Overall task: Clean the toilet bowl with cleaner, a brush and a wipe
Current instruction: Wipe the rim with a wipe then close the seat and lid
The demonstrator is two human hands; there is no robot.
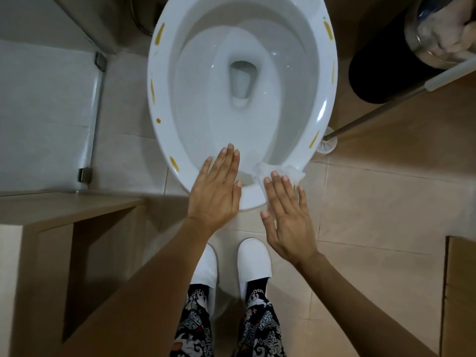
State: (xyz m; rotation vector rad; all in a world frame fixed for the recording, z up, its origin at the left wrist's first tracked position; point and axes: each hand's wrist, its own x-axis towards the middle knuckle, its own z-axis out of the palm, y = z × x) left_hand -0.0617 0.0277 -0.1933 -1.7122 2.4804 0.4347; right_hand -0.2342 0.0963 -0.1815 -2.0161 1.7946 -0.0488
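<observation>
No readable text, no labels, no brand marks, no numbers on any surface

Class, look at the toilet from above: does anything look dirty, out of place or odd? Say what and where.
Yes. Yellow-brown streaks and spots mark the white rim on both sides, so it is not yet clean. A crumpled wipe lies on the near rim under the right hand's flat fingers. The left hand hovers open beside it.
</observation>
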